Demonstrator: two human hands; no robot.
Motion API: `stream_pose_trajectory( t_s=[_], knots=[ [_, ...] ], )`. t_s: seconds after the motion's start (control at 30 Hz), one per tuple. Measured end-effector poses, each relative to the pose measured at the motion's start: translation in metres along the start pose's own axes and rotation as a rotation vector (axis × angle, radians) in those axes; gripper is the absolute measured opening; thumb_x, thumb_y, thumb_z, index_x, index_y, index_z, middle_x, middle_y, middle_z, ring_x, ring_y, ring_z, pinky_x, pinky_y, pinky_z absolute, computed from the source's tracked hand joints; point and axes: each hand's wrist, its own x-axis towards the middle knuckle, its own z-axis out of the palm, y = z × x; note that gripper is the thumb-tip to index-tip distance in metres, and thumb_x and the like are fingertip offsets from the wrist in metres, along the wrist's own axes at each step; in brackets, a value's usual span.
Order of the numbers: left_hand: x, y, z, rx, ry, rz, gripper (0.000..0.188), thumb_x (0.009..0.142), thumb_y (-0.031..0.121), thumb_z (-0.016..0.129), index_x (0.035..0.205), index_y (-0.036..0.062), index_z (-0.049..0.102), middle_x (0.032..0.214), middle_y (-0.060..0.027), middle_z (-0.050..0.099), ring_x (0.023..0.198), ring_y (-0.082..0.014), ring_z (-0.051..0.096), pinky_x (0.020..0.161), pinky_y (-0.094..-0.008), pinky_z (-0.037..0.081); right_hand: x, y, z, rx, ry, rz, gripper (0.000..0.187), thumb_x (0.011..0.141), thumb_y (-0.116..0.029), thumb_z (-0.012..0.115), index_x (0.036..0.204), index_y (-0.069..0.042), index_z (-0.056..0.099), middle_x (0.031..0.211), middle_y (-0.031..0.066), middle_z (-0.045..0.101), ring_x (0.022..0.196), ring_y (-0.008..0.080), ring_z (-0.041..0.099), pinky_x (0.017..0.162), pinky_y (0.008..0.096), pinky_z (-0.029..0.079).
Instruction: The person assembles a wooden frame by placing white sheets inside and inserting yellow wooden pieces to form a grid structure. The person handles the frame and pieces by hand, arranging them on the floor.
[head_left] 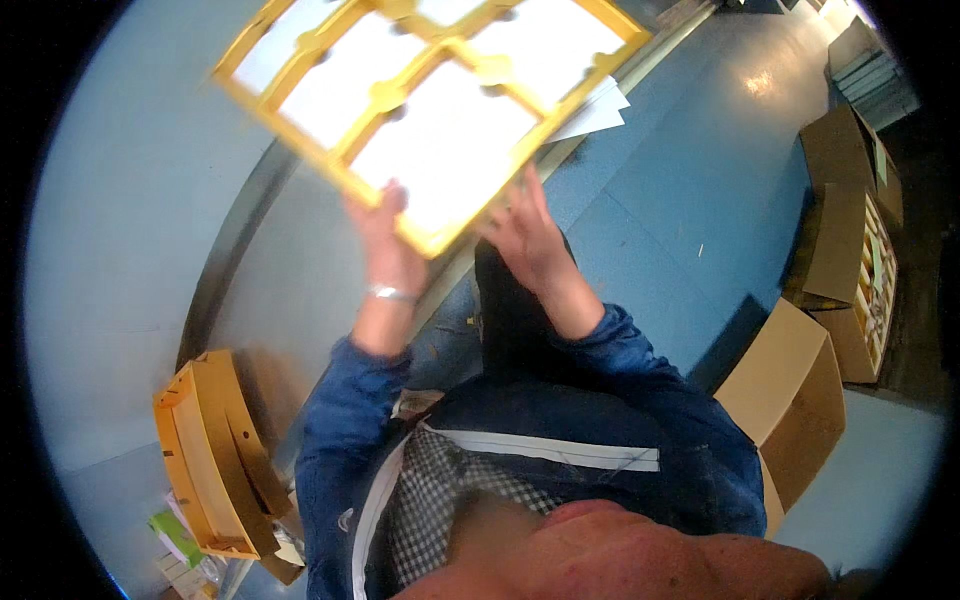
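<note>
A yellow divided tray (463,62) with bright white areas in its compartments is held up, tilted, at the top of the head view. My left hand (392,240) is closed on its near left edge, the thumb lying over the rim and the other fingers hidden beneath. By the near right edge is my right hand (528,235), fingers stretched out and apart. Its fingertips are at the rim, but blur hides whether they touch it. White sheets (598,112) show just beyond the tray's right side.
An open cardboard box (775,365) sits at the right. Farther right, another box (840,245) holds pale slatted pieces. At the lower left stands a yellow tray on edge (195,455), beside cardboard and a green packet (175,537). Blue flooring (660,230) spreads beyond my right arm.
</note>
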Motion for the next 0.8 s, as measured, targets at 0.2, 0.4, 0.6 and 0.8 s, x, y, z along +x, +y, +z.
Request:
stream_pose_trajectory(
  t_s=[0.2,0.4,0.6,0.8],
  knots=[
    [0.037,-0.022,0.077,0.278,-0.436,-0.264,0.096,0.09,0.027,0.073,0.158,0.0087,0.007,0.155,-0.0201,0.035,0.117,-0.0245,0.054,0.095,-0.036,0.046,0.117,-0.069,-0.074,0.066,0.292,-0.146,0.052,0.098,-0.034,0.057,0.139,-0.005,0.044,0.133,0.0127,0.059,0.121,0.0265,0.06,0.101,0.0441,0.051],
    [0.032,-0.052,-0.134,0.634,-0.128,-0.281,0.07,0.093,0.023,0.066,0.152,0.0073,0.032,0.152,-0.0137,0.041,0.111,-0.0196,0.058,0.087,-0.0339,0.05,0.252,-0.181,-0.207,-0.207,0.533,-0.102,0.055,0.085,-0.045,0.072,0.122,-0.007,0.057,0.114,0.0114,0.061,0.101,0.0257,0.063,0.083,0.0412,0.057],
    [-0.082,0.047,-0.355,1.562,0.479,-0.065,0.055,0.091,0.008,0.065,0.142,-0.0002,0.045,0.142,-0.017,0.05,0.122,-0.0287,0.054,0.1,-0.0392,0.047,0.354,-0.235,-0.307,-0.637,0.716,-0.127,0.066,0.085,-0.052,0.073,0.129,-0.006,0.055,0.116,0.0102,0.062,0.107,0.0272,0.06,0.087,0.0402,0.051],
    [-0.198,0.173,-0.448,2.593,0.97,-0.002,0.072,0.083,0.046,0.074,0.138,0.0046,0.051,0.129,-0.0208,0.06,0.113,-0.0387,0.06,0.094,-0.0493,0.05,0.353,-0.192,-0.36,-1.343,0.577,-0.792,0.035,0.09,-0.024,0.067,0.103,0.009,0.065,0.083,0.0141,0.068,0.068,0.0195,0.062,0.062,0.0326,0.048]
  ],
)
